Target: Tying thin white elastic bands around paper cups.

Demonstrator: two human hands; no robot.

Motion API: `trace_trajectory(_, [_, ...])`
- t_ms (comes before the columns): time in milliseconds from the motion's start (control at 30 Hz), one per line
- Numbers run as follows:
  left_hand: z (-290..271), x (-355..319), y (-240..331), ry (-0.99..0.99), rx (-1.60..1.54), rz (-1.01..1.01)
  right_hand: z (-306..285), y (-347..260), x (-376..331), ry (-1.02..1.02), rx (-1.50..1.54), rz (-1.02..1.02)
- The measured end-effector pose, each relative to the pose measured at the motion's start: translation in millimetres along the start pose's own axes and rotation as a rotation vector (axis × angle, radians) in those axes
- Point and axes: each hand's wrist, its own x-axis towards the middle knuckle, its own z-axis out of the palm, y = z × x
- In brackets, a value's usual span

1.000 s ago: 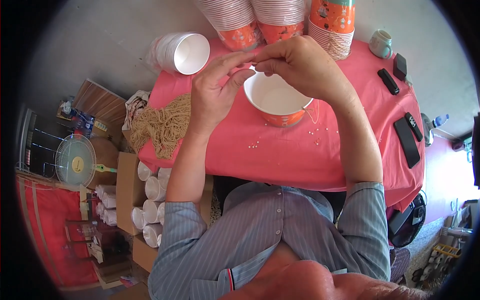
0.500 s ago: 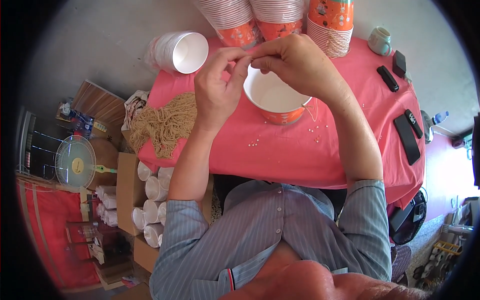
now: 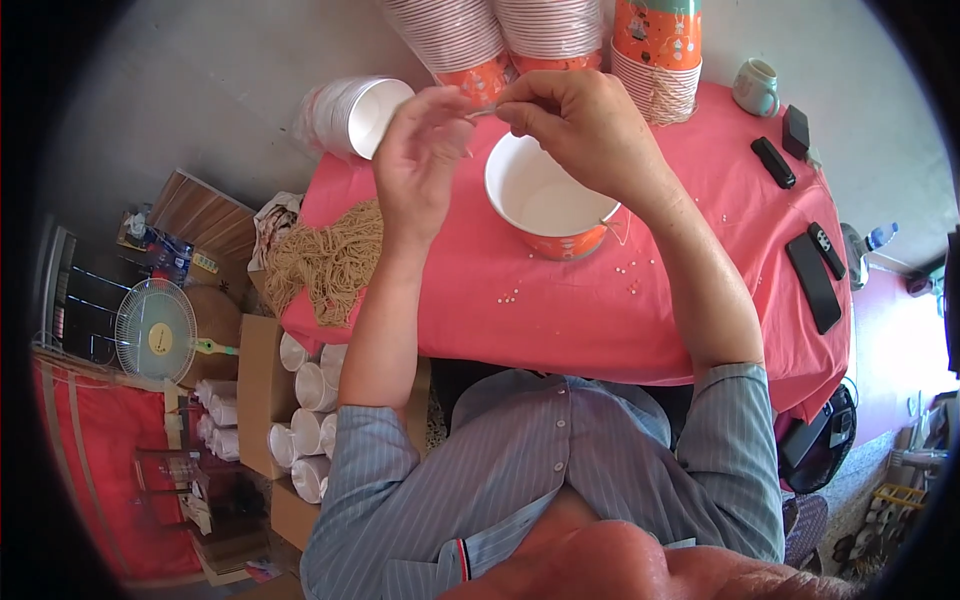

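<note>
My left hand [image 3: 420, 150] is raised over the far part of the table, its thumb and fingers apart and slightly blurred. Close by on the right, my right hand [image 3: 575, 125] pinches with thumb and forefinger. A thin pale bit shows at its fingertips, too small to name. Below the hands stands a white-lined paper bucket [image 3: 545, 190] with an orange printed outside. A thin string loop [image 3: 622, 228] hangs at its right rim. Small pale beads [image 3: 510, 297] lie scattered on the cloth near it.
Tan cord [image 3: 325, 265] lies heaped at the table's left. Stacked paper buckets [image 3: 655, 75] stand along the back; white ones [image 3: 375, 112] lie tipped at back left. A mug [image 3: 756, 88], a phone [image 3: 812, 280] and small black devices sit right on the pink cloth. Boxed cups [image 3: 315, 385] are lower left.
My left hand's fingers have come apart from the pinch beside my right hand and moved slightly left. My right hand stays pinched, nearly in place.
</note>
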Motion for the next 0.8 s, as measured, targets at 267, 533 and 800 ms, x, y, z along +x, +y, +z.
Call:
trace_trajectory(267, [-1.1, 0.6, -0.4, -0.076, 0.149, -0.067, -0.3, -0.3, -1.2, -0.012, -0.014, -0.005])
trace_trajectory(533, [-37.8, 5.0, -48.1, -0.290, 0.504, -0.343, -12.9, 1.7, 3.7, -0.009, -0.083, 0.102])
trace_trajectory(800, [2.5, -37.6, -47.2, -0.084, 0.061, -0.792, -2.8, 20.1, 7.4, 0.060, -0.111, 0.099])
